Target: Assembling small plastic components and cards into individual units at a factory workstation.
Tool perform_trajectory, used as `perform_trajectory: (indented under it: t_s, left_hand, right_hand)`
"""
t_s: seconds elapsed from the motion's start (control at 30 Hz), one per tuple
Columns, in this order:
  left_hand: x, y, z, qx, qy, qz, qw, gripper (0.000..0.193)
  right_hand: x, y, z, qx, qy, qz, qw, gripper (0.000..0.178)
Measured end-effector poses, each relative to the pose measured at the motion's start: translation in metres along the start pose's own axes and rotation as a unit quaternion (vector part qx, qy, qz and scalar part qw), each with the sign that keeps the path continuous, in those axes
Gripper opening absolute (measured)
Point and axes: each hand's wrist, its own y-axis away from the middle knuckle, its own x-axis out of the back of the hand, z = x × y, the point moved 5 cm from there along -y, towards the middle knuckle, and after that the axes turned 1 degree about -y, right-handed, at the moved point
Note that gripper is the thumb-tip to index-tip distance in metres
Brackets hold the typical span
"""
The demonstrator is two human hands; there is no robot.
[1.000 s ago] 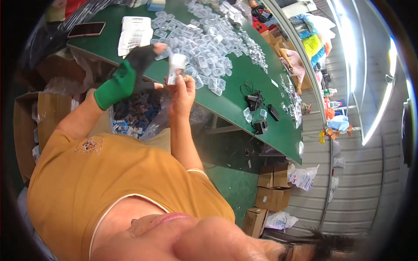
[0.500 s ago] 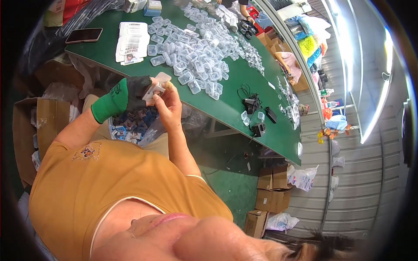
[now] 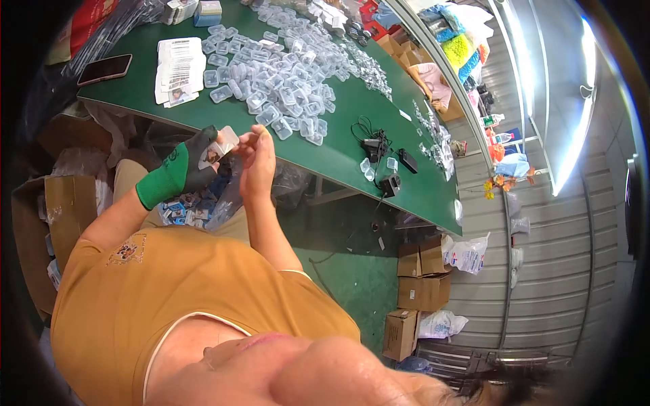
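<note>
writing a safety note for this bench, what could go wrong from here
The small clear plastic case might slip from the left hand, gloved in green and black, and drop below the green table. Small clear plastic boxes heaped near its edge could be knocked off. The dark rectangular phone near the table's corner could also be bumped down.

- A small translucent plastic case (image 3: pixel 229 139), apparently open, tilts in the gloved left hand (image 3: pixel 194 162).
- A printed piece (image 3: pixel 212 156) shows below, partly covered.
</note>
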Motion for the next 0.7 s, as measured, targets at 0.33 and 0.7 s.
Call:
perform_trajectory:
  t_s: [0.33,0.7]
  left_hand:
    - [0.000,0.005,-0.013,0.039,-0.021,-0.055,0.998,0.093]
    - [-0.003,0.008,-0.017,0.108,-0.014,-0.080,0.991,0.103]
  right_hand:
    - [-0.024,0.015,0.014,0.069,0.333,-0.156,0.927,0.007]
    - [-0.027,0.040,0.010,0.183,0.434,-0.115,0.875,0.018]
